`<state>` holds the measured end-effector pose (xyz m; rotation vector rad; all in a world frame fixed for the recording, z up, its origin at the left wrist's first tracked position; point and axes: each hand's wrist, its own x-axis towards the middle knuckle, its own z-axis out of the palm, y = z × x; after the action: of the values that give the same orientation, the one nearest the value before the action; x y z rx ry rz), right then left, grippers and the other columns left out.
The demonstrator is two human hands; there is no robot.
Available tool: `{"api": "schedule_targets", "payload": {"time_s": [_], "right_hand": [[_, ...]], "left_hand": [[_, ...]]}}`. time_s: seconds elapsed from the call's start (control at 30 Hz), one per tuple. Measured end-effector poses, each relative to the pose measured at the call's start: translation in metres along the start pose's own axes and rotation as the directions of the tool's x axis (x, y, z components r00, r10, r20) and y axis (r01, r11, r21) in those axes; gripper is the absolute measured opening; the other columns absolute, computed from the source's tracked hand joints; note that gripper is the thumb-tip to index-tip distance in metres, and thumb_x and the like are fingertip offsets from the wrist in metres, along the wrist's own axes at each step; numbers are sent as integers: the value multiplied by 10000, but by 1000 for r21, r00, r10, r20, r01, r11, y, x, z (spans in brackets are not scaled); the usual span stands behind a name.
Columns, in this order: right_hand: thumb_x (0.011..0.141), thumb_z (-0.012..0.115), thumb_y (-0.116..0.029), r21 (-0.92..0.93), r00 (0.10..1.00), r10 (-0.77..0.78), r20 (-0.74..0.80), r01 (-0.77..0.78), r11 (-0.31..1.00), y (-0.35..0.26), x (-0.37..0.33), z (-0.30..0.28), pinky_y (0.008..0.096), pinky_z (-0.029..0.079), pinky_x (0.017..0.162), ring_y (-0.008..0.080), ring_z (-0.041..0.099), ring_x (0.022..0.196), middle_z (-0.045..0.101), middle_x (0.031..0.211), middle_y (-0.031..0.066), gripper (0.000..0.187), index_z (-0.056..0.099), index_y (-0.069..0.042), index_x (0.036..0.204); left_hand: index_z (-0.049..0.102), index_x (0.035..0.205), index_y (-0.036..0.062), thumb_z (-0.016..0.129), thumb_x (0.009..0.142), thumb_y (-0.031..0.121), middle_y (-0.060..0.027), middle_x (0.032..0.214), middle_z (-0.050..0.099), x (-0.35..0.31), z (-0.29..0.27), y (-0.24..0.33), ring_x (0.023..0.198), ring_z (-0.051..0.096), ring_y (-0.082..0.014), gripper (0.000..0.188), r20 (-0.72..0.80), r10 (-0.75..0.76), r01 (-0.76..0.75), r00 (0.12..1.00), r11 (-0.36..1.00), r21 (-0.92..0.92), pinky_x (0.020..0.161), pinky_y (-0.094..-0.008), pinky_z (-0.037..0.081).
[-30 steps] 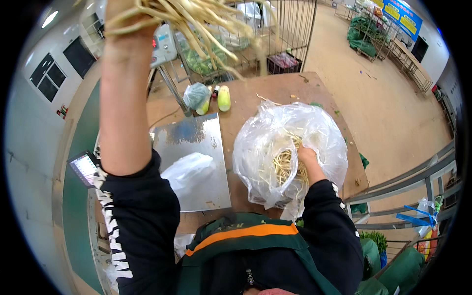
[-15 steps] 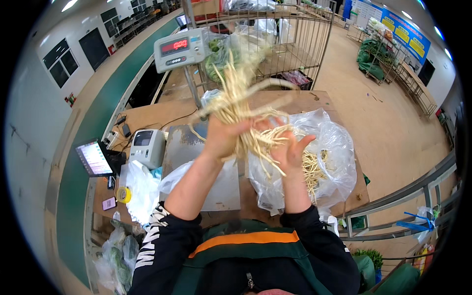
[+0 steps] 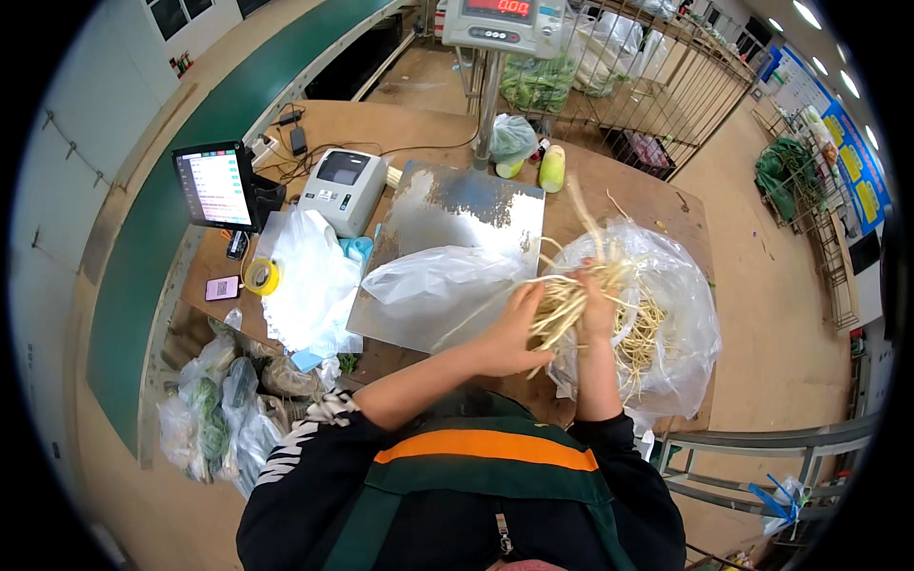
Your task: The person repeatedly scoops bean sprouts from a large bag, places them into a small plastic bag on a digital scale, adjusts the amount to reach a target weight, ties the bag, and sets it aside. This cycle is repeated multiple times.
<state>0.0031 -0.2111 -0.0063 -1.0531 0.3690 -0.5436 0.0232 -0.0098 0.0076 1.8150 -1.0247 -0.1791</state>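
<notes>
A bundle of thin, pale yellow stalks (image 3: 558, 312) is held between my hands, just left of a large clear plastic bag (image 3: 693, 285). My left hand (image 3: 512, 335) is closed on the bundle's left side. From the right, my right hand (image 3: 597, 306) grips the same stalks, its fingers curled over them. Several ends stick out upward and sideways. Inside the opened bag lie more loose stalks (image 3: 640, 338) of the same kind. To the left is the metal weighing plate (image 3: 400, 322), with an empty-looking clear bag (image 3: 447, 271) lying on it.
Behind the plate stands the scale's display head (image 3: 505, 27) on a post, near a long green vegetable (image 3: 552, 169) and a bagged one (image 3: 512, 139). Leftward are a label printer (image 3: 343, 195), a monitor (image 3: 211, 187), yellow tape (image 3: 261, 276), a phone (image 3: 224, 288) and white bags (image 3: 309, 285).
Both hands have come down and rightward with the stalks, from raised above the table to beside the large bag. My right hand's spread fingers have closed. The whole view has shifted.
</notes>
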Motion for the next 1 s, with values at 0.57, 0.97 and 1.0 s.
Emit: {"api": "schedule_targets", "payload": {"time_s": [0.57,0.97,1.0], "right_hand": [[877,722,20,-508,905,-124,407,336,793,-34,-45,107,279,587,706,124,677,773,712,891,71,208,626,-7,1060],[767,710,-51,-686,541,495,680,230,690,41,-21,139,285,540,665,127,657,764,697,833,37,275,690,-39,1041],[772,704,-52,-745,550,570,611,155,649,60,-9,139,301,527,662,124,644,760,691,829,41,276,690,-43,1048]], "left_hand": [[274,1419,-18,891,771,206,-195,1294,453,-39,-87,-202,1015,565,-247,922,-607,-791,636,74,506,-583,769,-365,522],[691,1102,60,637,1006,287,-28,889,662,-2,-108,-144,764,585,-123,252,-14,-584,370,811,533,-761,670,-291,484],[686,1125,38,534,1054,335,-48,920,682,-2,-116,-142,814,610,-144,341,168,-539,510,825,586,-629,736,-313,501]]}}
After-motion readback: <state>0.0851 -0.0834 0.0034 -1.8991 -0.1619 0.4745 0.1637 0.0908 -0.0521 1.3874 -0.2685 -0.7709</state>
